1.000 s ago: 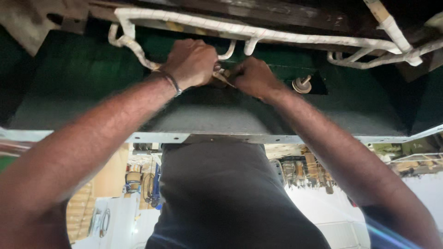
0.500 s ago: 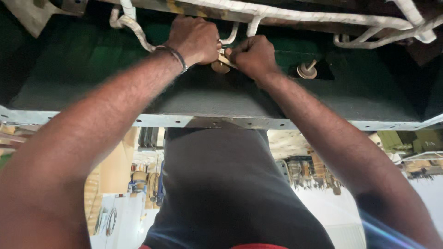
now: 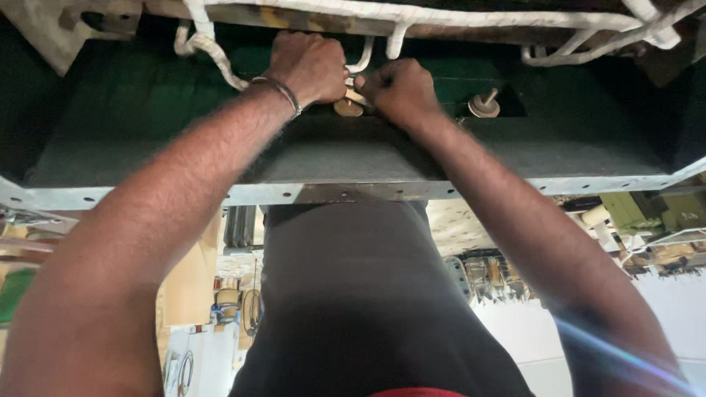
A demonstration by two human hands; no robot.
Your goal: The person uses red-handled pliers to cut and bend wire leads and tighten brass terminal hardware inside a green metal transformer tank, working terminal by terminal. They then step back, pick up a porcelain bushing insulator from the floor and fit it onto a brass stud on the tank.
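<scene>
I see my left hand [image 3: 312, 65] curled into a fist, knuckles up, fingers closed around something small that I cannot make out; a thin bangle [image 3: 281, 91] sits on its wrist. My right hand [image 3: 401, 90] is also closed tight, just beside the left, the two nearly touching. Between them sits a tan knob [image 3: 348, 107] on a short stem, and both hands crowd against it; whether either one actually pinches it I cannot tell. A pale loop of wrapped tube [image 3: 362, 57] comes down right between the fists.

Further right, well apart from my hands, a second knob [image 3: 484, 105] stands tilted on the same green surface. Both knobs rest on the dark green panel [image 3: 147, 140], which forms a shallow recess; I see nothing else lying in it. Along its far edge runs the white wrapped tubing [image 3: 441, 15], branching down at several spots, with one twisted branch [image 3: 213, 51] passing by my left wrist. A grey metal rail [image 3: 184, 197] with small holes borders the panel on the near side.
</scene>
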